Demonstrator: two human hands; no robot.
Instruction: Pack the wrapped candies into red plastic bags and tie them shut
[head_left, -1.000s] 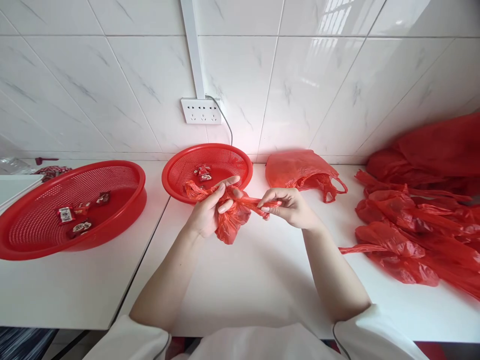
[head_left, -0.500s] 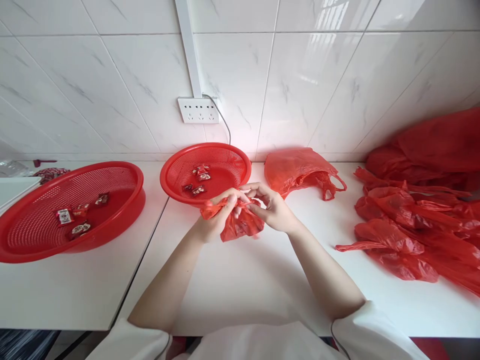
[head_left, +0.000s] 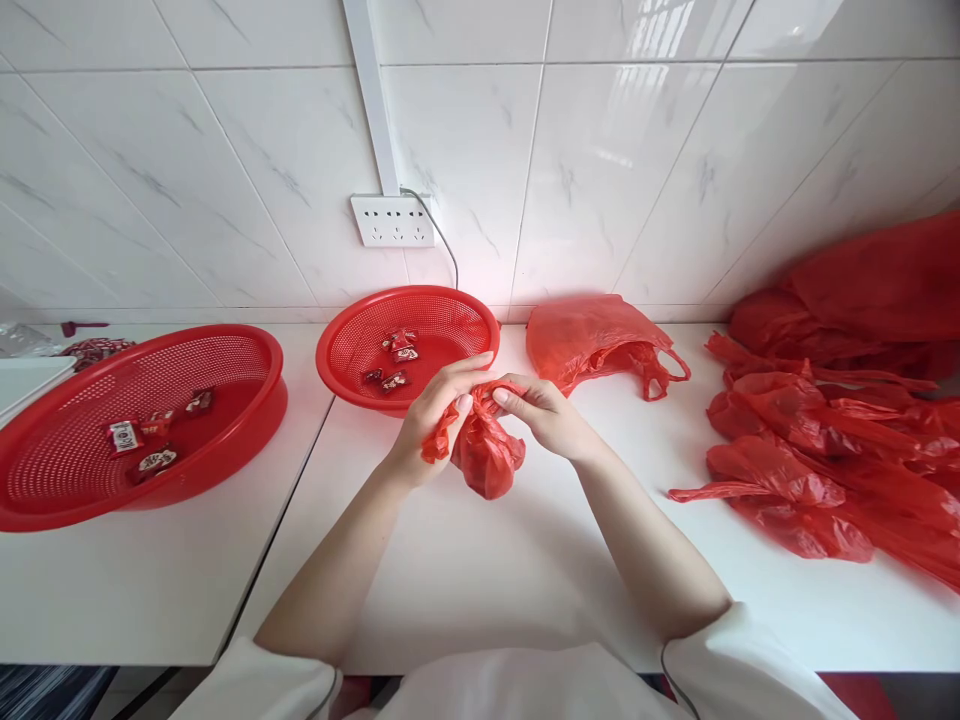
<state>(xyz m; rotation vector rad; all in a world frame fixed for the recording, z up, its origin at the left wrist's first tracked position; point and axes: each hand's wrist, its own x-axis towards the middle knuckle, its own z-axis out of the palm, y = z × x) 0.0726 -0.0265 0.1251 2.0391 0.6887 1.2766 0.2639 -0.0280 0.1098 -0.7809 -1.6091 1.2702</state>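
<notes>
A small red plastic bag (head_left: 489, 458) hangs from both hands above the white table, its top gathered and its lower part bulging. My left hand (head_left: 429, 425) is closed on one side of the bag's top, with a crumpled end sticking out by the palm. My right hand (head_left: 541, 408) pinches the twisted neck from the other side, thumb on top. What the bag contains is hidden. Just behind the hands stands a round red basket (head_left: 337, 378) with several wrapped candies (head_left: 395, 380) in it.
A larger red basket (head_left: 247, 455) with several wrapped pieces (head_left: 156, 458) stands at the left. Another red plastic bag (head_left: 577, 335) lies at the back. Red bags (head_left: 810, 460) are heaped at the right. A power strip (head_left: 394, 221) is on the tiled wall.
The bag's top has been drawn together into a narrow neck and its lower part now hangs rounder. My left fingers have straightened toward the right; my right fingers have closed round the neck.
</notes>
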